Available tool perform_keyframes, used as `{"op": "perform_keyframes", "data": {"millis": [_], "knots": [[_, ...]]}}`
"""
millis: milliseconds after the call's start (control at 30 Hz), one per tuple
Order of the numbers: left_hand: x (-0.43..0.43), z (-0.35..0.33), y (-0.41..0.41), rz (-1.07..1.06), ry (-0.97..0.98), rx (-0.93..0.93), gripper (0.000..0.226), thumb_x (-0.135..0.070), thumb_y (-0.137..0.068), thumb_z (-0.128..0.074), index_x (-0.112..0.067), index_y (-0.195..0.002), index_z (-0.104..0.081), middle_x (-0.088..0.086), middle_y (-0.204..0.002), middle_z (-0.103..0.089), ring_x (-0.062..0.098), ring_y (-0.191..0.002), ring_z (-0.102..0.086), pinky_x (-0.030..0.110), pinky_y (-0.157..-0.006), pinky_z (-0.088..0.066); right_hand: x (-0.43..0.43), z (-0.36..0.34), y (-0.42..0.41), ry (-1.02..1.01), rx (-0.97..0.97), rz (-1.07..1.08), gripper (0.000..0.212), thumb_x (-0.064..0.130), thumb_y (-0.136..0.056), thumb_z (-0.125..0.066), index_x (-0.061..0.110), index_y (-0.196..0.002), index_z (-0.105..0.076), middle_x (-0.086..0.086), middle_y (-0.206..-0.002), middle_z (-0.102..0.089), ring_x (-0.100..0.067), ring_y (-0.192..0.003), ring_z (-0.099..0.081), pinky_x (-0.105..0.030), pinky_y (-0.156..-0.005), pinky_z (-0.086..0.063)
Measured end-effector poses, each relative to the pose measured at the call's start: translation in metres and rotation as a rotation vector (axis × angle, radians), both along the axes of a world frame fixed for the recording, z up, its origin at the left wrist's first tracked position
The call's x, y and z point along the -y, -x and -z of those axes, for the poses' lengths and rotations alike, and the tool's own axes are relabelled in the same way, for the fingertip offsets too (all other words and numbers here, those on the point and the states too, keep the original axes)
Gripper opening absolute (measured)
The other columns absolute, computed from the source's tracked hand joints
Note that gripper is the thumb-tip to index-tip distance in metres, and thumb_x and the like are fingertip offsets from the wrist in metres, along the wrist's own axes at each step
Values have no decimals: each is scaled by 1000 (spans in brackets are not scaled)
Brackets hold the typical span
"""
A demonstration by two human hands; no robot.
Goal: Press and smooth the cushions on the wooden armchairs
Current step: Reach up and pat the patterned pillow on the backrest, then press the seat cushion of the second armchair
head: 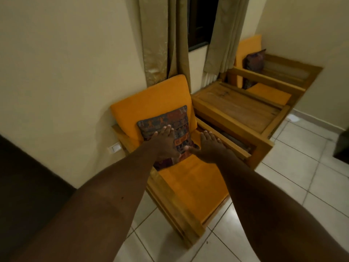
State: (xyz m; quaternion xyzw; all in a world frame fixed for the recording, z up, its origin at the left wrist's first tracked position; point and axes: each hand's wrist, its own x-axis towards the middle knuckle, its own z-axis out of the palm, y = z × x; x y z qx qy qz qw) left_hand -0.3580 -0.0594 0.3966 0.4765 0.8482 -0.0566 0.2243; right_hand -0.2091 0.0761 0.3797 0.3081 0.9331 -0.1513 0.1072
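Two bare forearms reach out from the bottom of the view over a white tiled floor (294, 178) toward the nearer wooden armchair (170, 201). Its orange seat cushion (190, 184) lies flat in the frame, partly under the arms. The left hand (164, 142) rests palm down on the patterned throw pillow (170, 120), fingers (167, 128) spread flat and gripping nothing. The right hand (209, 146) is also flat with its fingers extended, just beside the pillow's right edge near the chair's right armrest, its thumb toward the pillow; whether it presses the cushion beneath cannot be told. The pillow leans against the orange back cushion (151, 97), which stands against the cream wall. Beyond, to the right, a low wooden desk (238, 108) sits between this chair and a second wooden armchair (273, 80) with its own orange cushions and a dark pillow (255, 60). Beige curtains (162, 40) hang behind, framing a dark window.
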Motion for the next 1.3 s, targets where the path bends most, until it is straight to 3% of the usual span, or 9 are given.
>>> {"op": "perform_keyframes", "data": {"millis": [200, 500, 733, 967, 1133, 1300], "knots": [[-5, 7, 40, 175, 31, -25, 118, -69, -85, -55, -11, -154, 21, 7, -164, 29, 26, -153, 21, 54, -125, 0, 18, 2, 3, 28, -1, 203, 111, 87, -74, -25, 11, -151, -1, -11, -161, 3, -29, -146, 5, -53, -116, -4], [42, 24, 65, 481, 39, 64, 110, -60, -91, -55, -7, -155, 18, 11, -165, 26, 29, -153, 20, 53, -124, 0, 117, 23, 5, -27, -31, 431, 107, 84, -77, -27, 11, -151, -4, -11, -161, -2, -28, -147, 4, -52, -116, -5], [63, 61, 69, 663, 36, 41, 110, -62, -91, -51, -6, -154, 18, 12, -165, 25, 30, -154, 19, 51, -124, 2, 165, 66, -4, -26, 7, 487, 114, 89, -70, -24, 12, -151, -5, -11, -161, -4, -29, -146, 4, -54, -117, -7], [63, 152, 81, 758, -4, 4, 116, -69, -86, -51, -7, -155, 18, 12, -166, 23, 30, -153, 19, 51, -123, 4, 181, 144, -34, -14, 76, 485, 117, 87, -69, -39, 11, -150, -3, -14, -161, -5, -34, -146, 1, -56, -115, -7], [58, 207, 93, 796, -57, -112, 137, -88, -67, -50, -5, -155, 16, 14, -167, 18, 31, -154, 18, 52, -123, 4, 183, 197, -43, -52, 105, 429, 133, 90, -57, -51, 11, -150, -1, -13, -161, -5, -33, -146, 0, -55, -116, -3], [43, 237, 90, 862, -46, -187, 146, -88, -60, -59, -4, -154, 16, 15, -167, 17, 32, -154, 17, 52, -124, 5, 175, 231, -34, -99, 62, 431, 136, 89, -53, -57, 9, -150, -3, -13, -161, -9, -33, -146, -1, -55, -117, -5]]}}
